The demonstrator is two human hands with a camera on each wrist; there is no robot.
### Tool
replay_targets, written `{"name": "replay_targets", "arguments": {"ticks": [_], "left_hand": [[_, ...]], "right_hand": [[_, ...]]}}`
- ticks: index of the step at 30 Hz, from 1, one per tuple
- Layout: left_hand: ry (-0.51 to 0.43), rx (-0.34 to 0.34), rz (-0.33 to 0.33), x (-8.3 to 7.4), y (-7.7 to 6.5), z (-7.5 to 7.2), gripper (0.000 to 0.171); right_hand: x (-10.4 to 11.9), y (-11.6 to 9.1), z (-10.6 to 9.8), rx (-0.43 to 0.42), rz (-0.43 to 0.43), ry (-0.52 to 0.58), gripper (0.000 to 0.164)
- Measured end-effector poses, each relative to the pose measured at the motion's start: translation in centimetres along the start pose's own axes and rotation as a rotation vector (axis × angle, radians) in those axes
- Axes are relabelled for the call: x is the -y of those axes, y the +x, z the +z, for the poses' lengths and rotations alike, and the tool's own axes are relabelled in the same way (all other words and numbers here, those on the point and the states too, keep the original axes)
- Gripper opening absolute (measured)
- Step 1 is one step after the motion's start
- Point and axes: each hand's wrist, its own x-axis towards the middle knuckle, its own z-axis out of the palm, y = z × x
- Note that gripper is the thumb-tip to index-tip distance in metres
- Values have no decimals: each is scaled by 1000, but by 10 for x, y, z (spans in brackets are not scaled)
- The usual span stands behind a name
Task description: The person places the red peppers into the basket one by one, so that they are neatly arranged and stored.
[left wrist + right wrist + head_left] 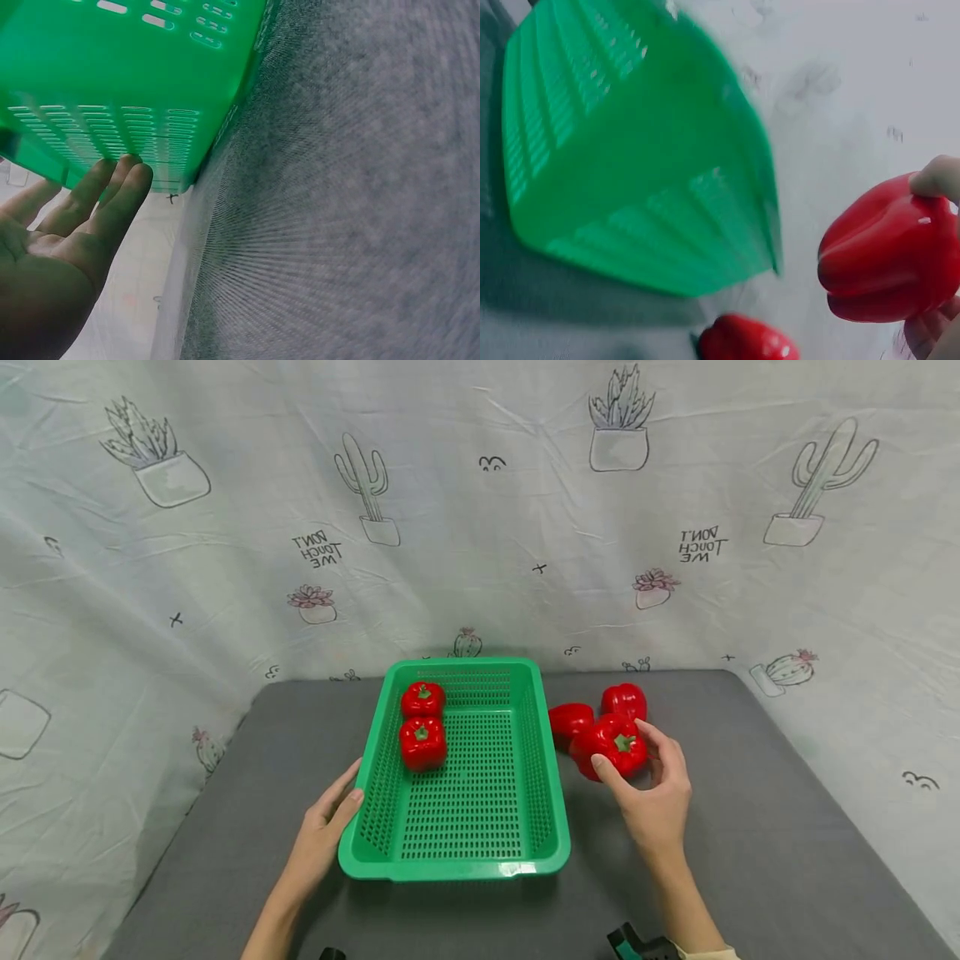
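Note:
My right hand (660, 789) holds a red bell pepper (609, 745) between thumb and fingers, to the right of the green basket (557, 814). In the right wrist view that held pepper (892, 255) hangs above the table. Two more red peppers lie close behind it: one pepper (572, 720) beside the basket wall, another pepper (624, 700) farther back. Inside the basket, along its left side, sit two peppers, a rear pepper (422, 700) and a front pepper (422, 745). My left hand (326, 827) touches the basket's left side, its fingers (124, 195) fairly straight against the slotted wall.
A grey cloth-covered table (720, 827) lies under everything. Behind it and at both sides hangs a pale curtain (480, 527) printed with cacti. Dark wrist-worn gear (641, 943) shows at the lower edge near the right forearm.

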Motion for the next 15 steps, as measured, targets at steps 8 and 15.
{"name": "replay_targets", "arguments": {"ticks": [8, 15], "left_hand": [[-8, 14, 10, 1, 0, 2, 49], [-7, -3, -7, 0, 0, 2, 49]], "right_hand": [[0, -10, 19, 159, -42, 100, 63], [1, -27, 52, 422, 29, 162, 59]]}}
